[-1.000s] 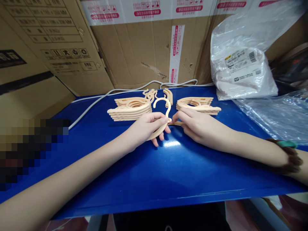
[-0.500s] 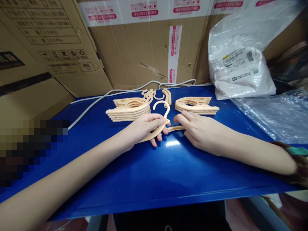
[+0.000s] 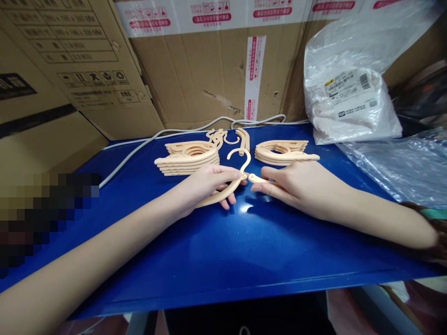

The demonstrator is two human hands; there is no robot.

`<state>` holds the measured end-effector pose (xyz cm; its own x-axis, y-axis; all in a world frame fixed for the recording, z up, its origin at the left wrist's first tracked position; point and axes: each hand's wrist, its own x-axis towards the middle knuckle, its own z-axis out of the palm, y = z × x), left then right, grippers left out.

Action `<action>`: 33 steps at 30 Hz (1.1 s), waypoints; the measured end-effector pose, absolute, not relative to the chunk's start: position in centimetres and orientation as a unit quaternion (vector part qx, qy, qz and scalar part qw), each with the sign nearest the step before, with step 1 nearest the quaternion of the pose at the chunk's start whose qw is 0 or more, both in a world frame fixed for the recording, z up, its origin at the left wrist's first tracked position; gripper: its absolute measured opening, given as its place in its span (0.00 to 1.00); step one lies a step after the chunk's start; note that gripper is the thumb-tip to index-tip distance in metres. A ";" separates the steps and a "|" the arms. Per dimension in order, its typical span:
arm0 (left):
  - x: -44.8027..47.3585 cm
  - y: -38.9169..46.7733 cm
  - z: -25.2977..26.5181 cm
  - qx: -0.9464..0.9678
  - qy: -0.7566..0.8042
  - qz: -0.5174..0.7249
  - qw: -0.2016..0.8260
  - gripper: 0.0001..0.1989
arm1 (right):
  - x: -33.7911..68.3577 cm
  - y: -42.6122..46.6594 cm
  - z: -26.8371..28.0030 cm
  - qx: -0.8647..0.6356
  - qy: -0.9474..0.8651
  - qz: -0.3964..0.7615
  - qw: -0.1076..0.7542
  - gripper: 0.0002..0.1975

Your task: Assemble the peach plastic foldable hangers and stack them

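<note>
My left hand (image 3: 218,184) is closed on a cream plastic hanger piece (image 3: 223,193), a curved arm whose upright hook (image 3: 248,158) rises from its inner end. The thumb presses where hook and arm meet. Facing it, my right hand (image 3: 293,184) pinches a slim cream hanger bar (image 3: 260,179) between thumb and fingers. The bar's rounded end, which has a small hole, points at the hook joint with a narrow gap between them. My right palm hides the rest of the bar.
Behind my hands lie a left stack of hanger arms (image 3: 186,163), a right stack of hanger arms (image 3: 286,156), loose hooks (image 3: 217,137) and a few strips (image 3: 244,139). A white cable (image 3: 139,151) runs along the back. Cardboard boxes (image 3: 195,79) and a plastic bag (image 3: 352,107) border the blue table (image 3: 223,260).
My right hand has taken hold of the slim bar, and its end is now raised and turned towards the hook joint. My left hand keeps its grip, shifted very slightly right.
</note>
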<state>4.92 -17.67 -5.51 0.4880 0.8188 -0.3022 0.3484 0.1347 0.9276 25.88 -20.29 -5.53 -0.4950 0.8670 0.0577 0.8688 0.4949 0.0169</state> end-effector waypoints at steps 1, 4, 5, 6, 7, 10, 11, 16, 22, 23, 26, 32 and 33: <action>4.9 -17.7 -5.5 0.624 0.466 0.199 0.595 0.13 | 25.9 -20.3 -5.5 -0.501 -0.865 -0.023 0.015 0.27; 4.8 -17.7 -5.3 0.616 0.463 0.206 0.603 0.13 | 25.8 -20.3 -5.5 -0.482 -0.876 -0.016 0.008 0.26; 4.8 -17.8 -5.3 0.617 0.461 0.207 0.603 0.14 | 25.8 -20.4 -5.5 -0.473 -0.881 -0.016 0.009 0.25; 4.8 -17.8 -5.2 0.620 0.459 0.205 0.603 0.14 | 25.8 -20.4 -5.6 -0.465 -0.885 -0.017 0.013 0.24; 4.8 -17.8 -5.2 0.624 0.456 0.200 0.602 0.15 | 25.7 -20.4 -5.6 -0.458 -0.889 -0.018 0.018 0.24; 4.8 -17.7 -5.0 0.627 0.447 0.187 0.611 0.14 | 25.7 -20.4 -5.8 -0.447 -0.894 -0.021 0.035 0.24; 4.7 -17.7 -5.0 0.623 0.442 0.186 0.618 0.14 | 25.7 -20.4 -5.9 -0.446 -0.894 -0.023 0.042 0.24; 4.2 -17.3 -5.4 0.601 0.409 0.194 0.659 0.11 | 25.9 -20.4 -5.8 -0.420 -0.903 -0.043 0.083 0.23; 4.0 -17.1 -5.9 0.576 0.380 0.200 0.696 0.08 | 26.2 -20.3 -5.8 -0.393 -0.912 -0.050 0.110 0.22; 4.1 -17.1 -5.8 0.574 0.376 0.200 0.699 0.08 | 26.2 -20.3 -5.9 -0.393 -0.912 -0.048 0.111 0.22; 4.1 -17.2 -5.6 0.568 0.375 0.200 0.705 0.07 | 26.2 -20.5 -6.0 -0.386 -0.914 -0.037 0.119 0.22; 4.0 -17.5 -4.9 0.593 0.371 0.208 0.683 0.04 | 26.2 -20.8 -5.8 -0.384 -0.912 -0.023 0.143 0.24; 4.0 -17.6 -4.9 0.601 0.375 0.205 0.676 0.04 | 26.2 -20.8 -5.7 -0.392 -0.909 -0.020 0.139 0.24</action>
